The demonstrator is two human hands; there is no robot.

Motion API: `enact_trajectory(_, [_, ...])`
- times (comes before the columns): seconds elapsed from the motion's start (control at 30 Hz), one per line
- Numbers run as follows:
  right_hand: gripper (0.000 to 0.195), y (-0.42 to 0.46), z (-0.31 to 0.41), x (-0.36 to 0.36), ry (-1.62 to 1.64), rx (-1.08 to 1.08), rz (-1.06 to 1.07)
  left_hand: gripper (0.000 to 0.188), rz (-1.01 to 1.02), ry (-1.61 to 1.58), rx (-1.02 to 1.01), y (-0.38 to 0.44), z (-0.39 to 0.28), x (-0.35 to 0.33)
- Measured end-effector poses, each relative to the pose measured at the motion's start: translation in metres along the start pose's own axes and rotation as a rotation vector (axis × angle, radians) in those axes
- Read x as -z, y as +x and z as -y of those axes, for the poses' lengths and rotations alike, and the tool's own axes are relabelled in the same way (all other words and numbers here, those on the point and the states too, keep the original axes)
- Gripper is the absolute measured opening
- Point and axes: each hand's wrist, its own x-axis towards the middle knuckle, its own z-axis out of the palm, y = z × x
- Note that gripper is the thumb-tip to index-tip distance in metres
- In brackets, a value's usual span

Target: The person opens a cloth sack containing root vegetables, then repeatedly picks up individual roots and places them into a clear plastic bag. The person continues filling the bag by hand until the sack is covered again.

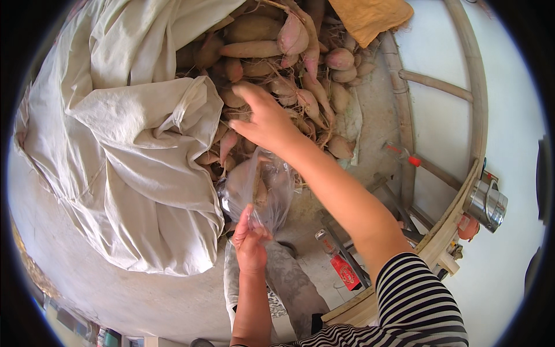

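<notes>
A heap of sweet potatoes, pinkish and brown with stringy roots, lies on the floor before me. My left hand grips the edge of a clear plastic bag, which hangs with some sweet potatoes showing through its film. Over the pile reaches my right hand, thumb and fingers apart and slightly blurred, with nothing visible in it. Its fingertips are near a brown sweet potato; I cannot tell whether they touch it.
A pale cloth drapes over the pile's left side. An orange-yellow sack lies at the far end. To the right are a bamboo ladder, glass bottles, a red box and a steel pot on a wooden surface.
</notes>
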Motion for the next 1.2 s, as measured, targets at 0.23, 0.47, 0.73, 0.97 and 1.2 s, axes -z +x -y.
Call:
enact_trajectory(0.23, [0.043, 0.016, 0.160, -0.119, 0.455, -0.190, 0.070, 0.057, -0.060, 0.135, 0.021, 0.004, 0.011, -0.012])
enact_trajectory(0.47, [0.042, 0.046, 0.256, -0.094, 0.932, -0.124, 0.149, 0.064, 0.255, -0.391, 0.178, 0.013, 0.025, 0.027])
enact_trajectory(0.73, [0.033, 0.025, 0.178, -0.168, 0.075, -0.022, 0.151, 0.061, 0.014, -0.197, 0.169, 0.007, 0.019, 0.010])
enact_trajectory(0.97, [0.024, 0.007, 0.295, -0.128, 0.669, 0.639, 0.251, 0.066, 0.160, -0.104, 0.208, 0.010, 0.030, 0.015])
enact_trajectory(1.2, [0.018, -0.005, 0.250, -0.116, 0.119, 0.431, 0.576, 0.061, 0.075, -0.018, 0.201, 0.011, 0.013, -0.001])
